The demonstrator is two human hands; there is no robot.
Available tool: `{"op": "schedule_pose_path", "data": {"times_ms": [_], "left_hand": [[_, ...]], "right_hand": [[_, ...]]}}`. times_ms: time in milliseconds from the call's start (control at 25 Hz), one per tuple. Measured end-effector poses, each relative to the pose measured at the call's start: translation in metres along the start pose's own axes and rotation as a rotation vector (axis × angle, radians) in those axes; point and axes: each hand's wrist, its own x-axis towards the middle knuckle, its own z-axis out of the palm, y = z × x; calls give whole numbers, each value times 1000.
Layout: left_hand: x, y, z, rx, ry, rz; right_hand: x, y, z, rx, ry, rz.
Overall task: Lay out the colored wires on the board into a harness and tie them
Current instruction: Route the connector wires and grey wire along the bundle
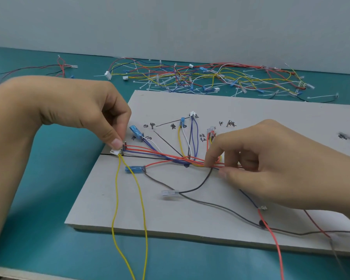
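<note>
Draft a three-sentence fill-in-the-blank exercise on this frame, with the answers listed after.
The left hand pinches a small white plastic connector at the flat grey board's ____ edge.
The two long wires trailing from that connector past the near edge are ____.
The right hand pinches the gathered bundle of red, blue and yellow wires lying on the ____.
Missing: left; yellow; board.

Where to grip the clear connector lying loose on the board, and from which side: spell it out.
Pinch the clear connector by its housing, across its long sides, from above at the free left end. It lies flat on the board with the dark wire leaving its right end, so the body likely gives firmer purchase than the thin wire.
</note>
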Motion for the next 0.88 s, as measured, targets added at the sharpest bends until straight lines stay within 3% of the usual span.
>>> {"op": "schedule_pose_path", "data": {"times_ms": [240, 600, 880], "left_hand": [[3, 2, 4, -28, -10, 55], [10, 29, 22, 65, 188, 217], [24, 42, 49, 128, 227, 300]], "right_hand": [[0, -3, -2, -12, 51, -7], [1, 1, 1, 1, 12, 37], [-1, 0, -6, 13, 52, 74]]}}
